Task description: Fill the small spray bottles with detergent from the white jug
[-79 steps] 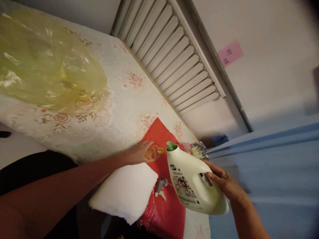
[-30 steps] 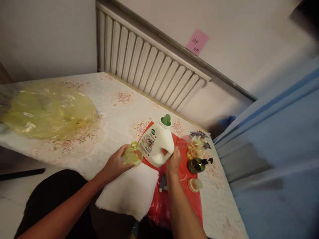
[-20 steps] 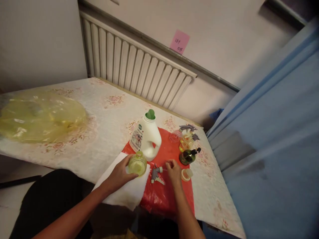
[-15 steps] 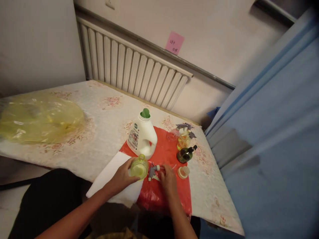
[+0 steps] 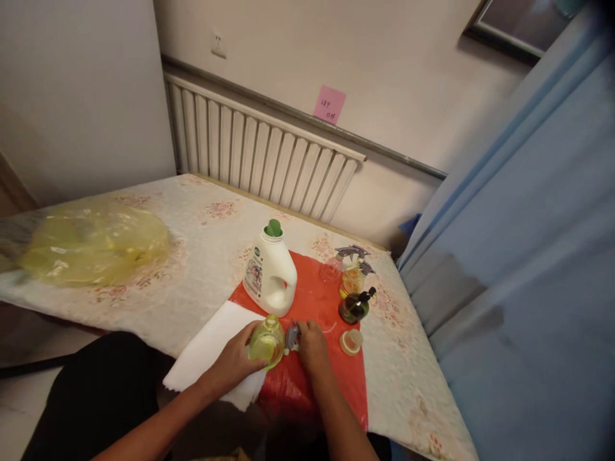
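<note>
My left hand [image 5: 241, 353] is wrapped round a yellow-green spray bottle [image 5: 266, 346], whose neck has no top on it. Just to its right, my right hand [image 5: 313, 346] grips a grey spray nozzle [image 5: 293, 337], its thin tube trailing to the right over the red plastic sheet [image 5: 312, 291]. Behind both hands a white detergent jug [image 5: 270, 275] stands upright, with a green spout [image 5: 273, 228] in its mouth. A white cap [image 5: 351, 342] lies on the red sheet, right of my right hand.
Several bottles, among them a dark pump bottle [image 5: 354, 307] and a yellow spray bottle [image 5: 352, 280], line the sheet's right side. White paper [image 5: 218, 342] lies at the left. A crumpled yellow bag [image 5: 96, 243] rests on the flowered tablecloth [image 5: 202, 256]. A blue curtain [image 5: 504, 256] hangs at right.
My right hand has shifted its grip closer to the spray nozzle's head, which now stands more upright beside the bottle. The camera view has tilted up slightly. The left hand still holds the bottle.
</note>
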`<state>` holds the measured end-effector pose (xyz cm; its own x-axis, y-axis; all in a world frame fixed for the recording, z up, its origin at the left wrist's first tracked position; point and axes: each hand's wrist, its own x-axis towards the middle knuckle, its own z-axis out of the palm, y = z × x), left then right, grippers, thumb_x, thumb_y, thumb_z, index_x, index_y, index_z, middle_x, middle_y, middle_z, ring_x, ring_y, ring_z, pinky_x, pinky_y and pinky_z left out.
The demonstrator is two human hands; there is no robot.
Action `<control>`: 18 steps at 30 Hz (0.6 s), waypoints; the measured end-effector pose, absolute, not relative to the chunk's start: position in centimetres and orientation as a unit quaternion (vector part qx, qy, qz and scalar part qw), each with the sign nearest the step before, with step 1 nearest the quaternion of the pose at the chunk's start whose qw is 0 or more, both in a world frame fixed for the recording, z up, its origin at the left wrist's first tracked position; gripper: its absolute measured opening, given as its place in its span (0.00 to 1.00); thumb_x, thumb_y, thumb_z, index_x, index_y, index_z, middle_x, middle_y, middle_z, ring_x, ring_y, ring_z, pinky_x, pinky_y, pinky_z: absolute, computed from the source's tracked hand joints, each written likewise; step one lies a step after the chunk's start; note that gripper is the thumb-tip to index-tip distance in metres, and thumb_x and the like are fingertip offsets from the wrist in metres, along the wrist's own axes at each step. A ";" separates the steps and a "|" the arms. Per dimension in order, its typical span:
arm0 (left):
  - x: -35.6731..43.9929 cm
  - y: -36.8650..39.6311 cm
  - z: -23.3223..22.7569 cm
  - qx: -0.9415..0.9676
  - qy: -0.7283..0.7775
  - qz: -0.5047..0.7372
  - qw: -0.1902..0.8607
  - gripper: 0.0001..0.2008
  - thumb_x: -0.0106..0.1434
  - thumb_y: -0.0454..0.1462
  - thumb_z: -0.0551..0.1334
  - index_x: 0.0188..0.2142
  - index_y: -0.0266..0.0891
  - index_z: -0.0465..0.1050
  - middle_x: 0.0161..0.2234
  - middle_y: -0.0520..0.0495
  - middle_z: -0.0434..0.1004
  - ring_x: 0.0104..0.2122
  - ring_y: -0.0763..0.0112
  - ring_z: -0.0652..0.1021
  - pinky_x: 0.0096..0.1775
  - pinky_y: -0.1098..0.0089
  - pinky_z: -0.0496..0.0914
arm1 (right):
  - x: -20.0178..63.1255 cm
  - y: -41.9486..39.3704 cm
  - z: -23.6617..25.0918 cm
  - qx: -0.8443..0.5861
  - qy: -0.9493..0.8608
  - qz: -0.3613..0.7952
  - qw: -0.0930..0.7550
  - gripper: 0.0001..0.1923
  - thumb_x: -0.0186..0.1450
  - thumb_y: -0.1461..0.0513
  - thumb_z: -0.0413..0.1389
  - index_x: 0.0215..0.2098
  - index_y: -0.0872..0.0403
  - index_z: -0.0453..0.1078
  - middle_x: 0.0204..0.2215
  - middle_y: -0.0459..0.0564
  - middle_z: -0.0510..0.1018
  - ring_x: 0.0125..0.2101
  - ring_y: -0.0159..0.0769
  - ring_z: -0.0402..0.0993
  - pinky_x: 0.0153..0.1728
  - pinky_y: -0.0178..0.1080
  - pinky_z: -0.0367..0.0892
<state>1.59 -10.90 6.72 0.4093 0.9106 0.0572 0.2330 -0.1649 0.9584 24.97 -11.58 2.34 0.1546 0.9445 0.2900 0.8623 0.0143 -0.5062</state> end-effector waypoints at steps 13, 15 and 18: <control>5.7 -10.4 6.4 0.702 0.390 0.324 0.500 0.35 0.46 0.33 0.67 0.56 0.41 0.66 0.54 0.45 0.76 0.54 0.54 0.75 0.56 0.60 0.69 | 30.0 -12.8 9.7 -0.678 -0.447 0.119 0.571 0.22 0.56 0.57 0.56 0.47 0.56 0.74 0.28 0.45 0.77 0.25 0.34 0.70 0.28 0.35 0.68; 6.8 -10.1 6.0 0.709 0.369 0.326 0.504 0.35 0.45 0.33 0.68 0.55 0.41 0.66 0.53 0.46 0.76 0.53 0.55 0.76 0.55 0.60 0.70 | 29.8 -13.8 10.7 -0.652 -0.413 0.162 0.615 0.23 0.54 0.57 0.59 0.47 0.56 0.74 0.28 0.45 0.78 0.24 0.33 0.70 0.27 0.35 0.68; 8.3 -9.6 5.4 0.712 0.359 0.324 0.508 0.35 0.45 0.33 0.68 0.55 0.41 0.66 0.51 0.45 0.77 0.49 0.55 0.78 0.52 0.60 0.72 | 29.4 -15.1 12.0 -0.609 -0.374 0.215 0.666 0.24 0.51 0.59 0.61 0.47 0.56 0.74 0.35 0.49 0.82 0.30 0.36 0.76 0.31 0.37 0.70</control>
<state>8.30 -9.59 5.37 0.5317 0.8415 0.0962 0.1825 -0.2247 0.9572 29.44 -15.10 12.02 0.6280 0.7415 0.2362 0.1687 0.1666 -0.9715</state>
